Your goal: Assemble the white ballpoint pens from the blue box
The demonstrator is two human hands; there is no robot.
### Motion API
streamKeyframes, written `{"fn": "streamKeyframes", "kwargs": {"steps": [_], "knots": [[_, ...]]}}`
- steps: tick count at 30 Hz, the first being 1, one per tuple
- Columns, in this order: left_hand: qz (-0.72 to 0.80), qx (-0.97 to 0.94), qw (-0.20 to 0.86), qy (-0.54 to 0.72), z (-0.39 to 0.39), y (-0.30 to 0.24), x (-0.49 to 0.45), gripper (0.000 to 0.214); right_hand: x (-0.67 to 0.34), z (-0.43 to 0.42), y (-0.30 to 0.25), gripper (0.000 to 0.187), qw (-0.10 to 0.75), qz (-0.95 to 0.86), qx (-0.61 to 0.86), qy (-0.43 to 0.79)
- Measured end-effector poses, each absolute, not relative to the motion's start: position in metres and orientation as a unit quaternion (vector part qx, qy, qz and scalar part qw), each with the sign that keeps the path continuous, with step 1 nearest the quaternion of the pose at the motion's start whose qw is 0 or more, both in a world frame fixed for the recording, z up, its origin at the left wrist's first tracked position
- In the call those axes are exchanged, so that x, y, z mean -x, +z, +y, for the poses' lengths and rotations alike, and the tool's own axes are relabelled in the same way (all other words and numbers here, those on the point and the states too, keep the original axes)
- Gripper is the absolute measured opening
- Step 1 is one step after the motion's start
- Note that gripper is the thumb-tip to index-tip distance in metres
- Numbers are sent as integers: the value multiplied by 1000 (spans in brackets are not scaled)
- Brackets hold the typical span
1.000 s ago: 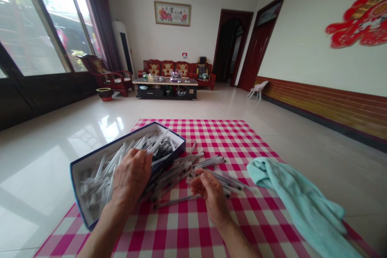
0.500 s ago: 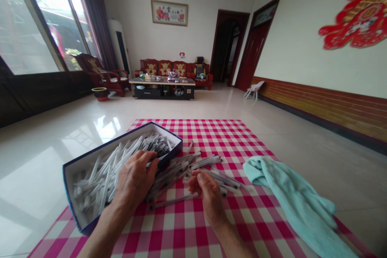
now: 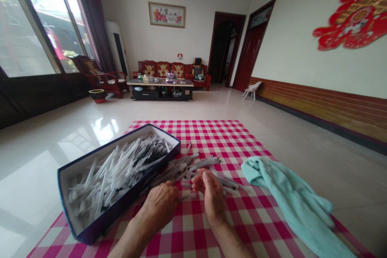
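My left hand (image 3: 161,201) is closed over the tablecloth, just right of the box, its fingertips pinched together. What it holds, if anything, is hidden. Close by on the right, my right hand (image 3: 212,197) has its fingers curled in towards the thumb; I cannot make out anything in them. A long blue box (image 3: 105,217) with a white inside stands on the left, filled with translucent pen tubes (image 3: 111,173) and some thin black pieces. Loose clear pens with dark ends (image 3: 205,163) lie in a pile behind and around both hands. Part of one pen (image 3: 188,197) shows between the hands.
A pink and white checked cloth (image 3: 181,234) covers the table. On its right side lies a crumpled mint-green cloth (image 3: 287,193). Farther off across the tiled floor are a low black table (image 3: 160,90), a red wooden sofa (image 3: 163,68) and a small chair (image 3: 252,89).
My left hand has come out of the box, moving right and towards me, and is now near my right hand. The right hand stays nearly in place. The view has shifted slightly.
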State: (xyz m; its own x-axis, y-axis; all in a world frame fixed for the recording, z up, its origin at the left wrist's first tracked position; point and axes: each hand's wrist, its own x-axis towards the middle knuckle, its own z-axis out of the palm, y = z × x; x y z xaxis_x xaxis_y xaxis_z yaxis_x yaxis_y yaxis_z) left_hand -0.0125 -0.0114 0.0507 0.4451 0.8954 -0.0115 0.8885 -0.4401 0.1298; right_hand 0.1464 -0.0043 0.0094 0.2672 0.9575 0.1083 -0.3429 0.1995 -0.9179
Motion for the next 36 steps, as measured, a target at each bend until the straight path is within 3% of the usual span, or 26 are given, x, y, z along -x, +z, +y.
{"fn": "streamKeyframes", "kwargs": {"steps": [12, 17, 25, 33, 36], "knots": [[558, -815, 115, 104, -8, 69, 11, 16, -148, -2, 9, 22, 675, -412, 419, 446], [516, -838, 164, 74, -24, 65, 0, 18, -146, -3, 8, 23, 662, -423, 419, 454], [510, -849, 131, 40, -29, 59, -9, 20, -147, -2, 8, 25, 682, -401, 419, 446], [495, -671, 473, 284, -1, 68, 2, 27, -146, -9, 19, 31, 614, -460, 384, 513], [478, -649, 485, 339, 2, 58, -2, 32, -145, -12, 25, 27, 559, -531, 389, 504]]}}
